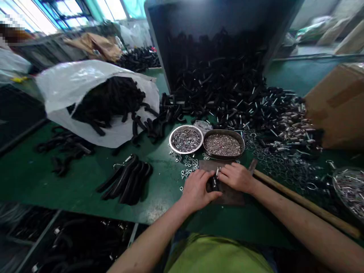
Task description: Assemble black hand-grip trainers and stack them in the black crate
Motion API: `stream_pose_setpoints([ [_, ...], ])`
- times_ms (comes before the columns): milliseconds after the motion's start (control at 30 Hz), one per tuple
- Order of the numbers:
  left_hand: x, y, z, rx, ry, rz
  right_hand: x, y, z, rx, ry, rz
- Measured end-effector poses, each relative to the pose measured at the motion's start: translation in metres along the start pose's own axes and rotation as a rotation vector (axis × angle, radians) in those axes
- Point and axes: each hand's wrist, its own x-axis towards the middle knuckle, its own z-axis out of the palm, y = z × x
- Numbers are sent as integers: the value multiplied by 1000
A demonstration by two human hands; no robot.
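My left hand (197,189) is closed around a small black part (215,185) with a shiny metal piece, low over a dark metal plate (234,198). From the other side, the fingertips of my right hand (236,177) pinch a small metal spring (217,173) at the black part's far end. Whether the spring is joined to it I cannot tell. Just beyond the plate stand a round steel bowl (170,141) of small metal pieces and an oval tin (224,156) of tiny fittings. Loose nuts (187,163) lie beside my left hand.
A hammer (307,203) with a wooden handle lies beside my right forearm. Black curved handles (129,180) are bunched at left, before a white sack (59,91). Metal rings (273,159), a large tipped bin (159,41) and a cardboard box (338,110) are at the back and right.
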Motion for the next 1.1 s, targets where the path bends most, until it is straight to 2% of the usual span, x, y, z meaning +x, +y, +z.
stream_pose_setpoints([
  [100, -7, 5, 5, 40, -8, 29, -6, -2, -9, 57, -85, 67],
  [167, -10, 8, 8, 32, 2, -3, -20, -2, -20, 57, -128, 224],
  [233, -11, 9, 10, 10, 23, -77, -46, -2, -33, 9, -176, 463],
  [333, -9, 10, 11, 12, 42, -178, -96, -2, -47, -104, -344, 770],
  [400, -7, 10, 10, 20, 35, -198, -126, -4, -47, -141, -426, 881],
  [467, -6, 10, 8, 25, 25, -204, -141, -6, -45, -142, -457, 947],
  [533, -6, 11, 6, 27, 14, -204, -137, -7, -48, -119, -479, 1027],
  [600, -6, 12, 5, 29, 8, -201, -115, -9, -62, -1, -460, 1120],
  [633, -6, 12, 4, 30, 7, -198, -100, -11, -73, 116, -406, 1150],
  [667, -6, 12, 4, 29, 6, -196, -84, -13, -84, 252, -319, 1159],
  [733, -6, 13, 5, 26, 12, -196, -55, -22, -104, 510, -55, 1089],
  [800, -6, 12, 5, 18, 20, -196, -36, -32, -111, 530, 156, 996],
  [833, -6, 12, 6, 14, 23, -195, -30, -36, -109, 508, 180, 932],
  [867, -6, 12, 6, 13, 25, -194, -26, -39, -104, 484, 141, 872],
  [933, -6, 12, 6, 13, 26, -190, -23, -42, -93, 481, -56, 784],
  [1000, -6, 12, 6, 15, 29, -187, -21, -41, -90, 509, -207, 773],
  [1033, -6, 13, 6, 16, 31, -186, -20, -40, -91, 514, -201, 797],
  [1100, -6, 13, 6, 17, 35, -184, -17, -41, -97, 489, -55, 842],
])
